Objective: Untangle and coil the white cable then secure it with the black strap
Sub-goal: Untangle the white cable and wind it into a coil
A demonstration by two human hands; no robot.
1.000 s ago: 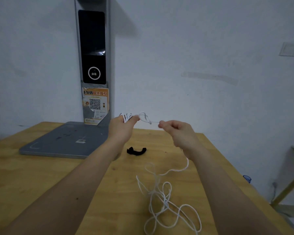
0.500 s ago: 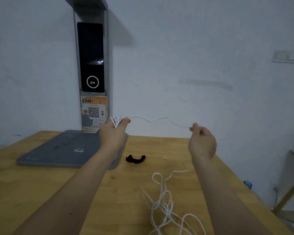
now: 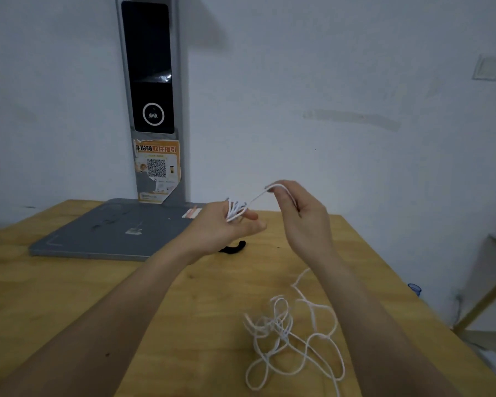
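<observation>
Head view: the white cable looks thin, light and limp — it should bend wherever it is led and will spring out of a coil unless kept pinched. Most of it lies as a loose tangle on the wooden table, on the near side of the black strap and toward the person's right. A few finished turns sit higher up, just above the strap, bunched in the left hand. The best hold, I judge, is the free run close to that bundle, feeding short lengths so the knots in the pile loosen gradually.

The left hand is raised over the strap, partly hiding it, its fingers curled to clamp the small bundle of loops. The right hand sits just beside it, to the right of the strap and higher, with thumb and forefinger pinching the cable at the top of an arc — the strand runs from that pinch down to the loops in the left hand. The strap itself lies untouched on the table, in front of the grey device base.
</observation>
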